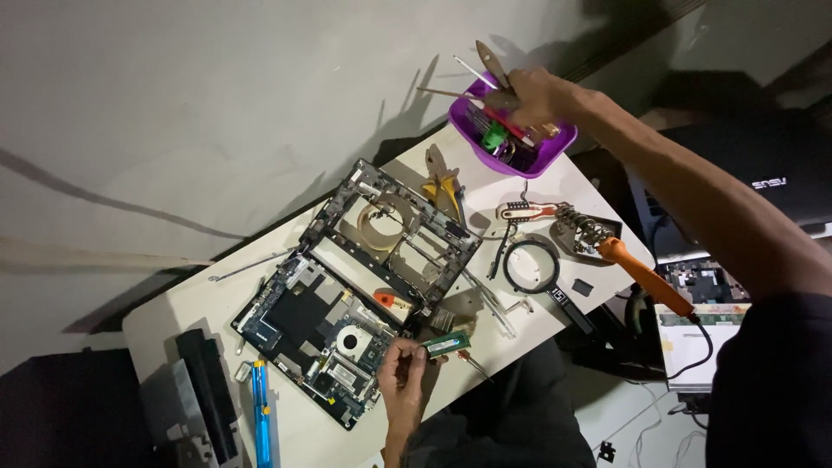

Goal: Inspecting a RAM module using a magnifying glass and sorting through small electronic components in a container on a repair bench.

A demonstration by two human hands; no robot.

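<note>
Counter (217, 303): pale, smooth top, crowded across its whole width.

Around your hands: an opened laptop base (325, 338) with exposed dark circuit board and round fan, lying just left of your left hand. Beside it, farther from you, an empty black plastic frame (390, 230), skeletal and rectangular. Yellow-handled pliers (444, 186) rest between the frame and the tray. A black-rimmed magnifying ring (531, 264) lies right of the frame, a red-and-white handled tool (530, 210) just beyond it. A coiled metal stand (582, 227) carries a soldering iron (646, 276) with an orange handle and black cord. Two blue pens (260, 412) and a black battery pack (208, 390) sit at the left end. A thin metal rod (247, 266) lies near the far edge.

Left hand (403, 377): closed, pinching a green memory module (446, 344), a flat narrow strip, held just off the laptop base's near corner.

Right hand (537, 95): stretched to the far corner, over a purple plastic tray (511, 139) of mixed tools, fingers closed around a bundle of slim tool handles (485, 82) that stick up from it.
</note>
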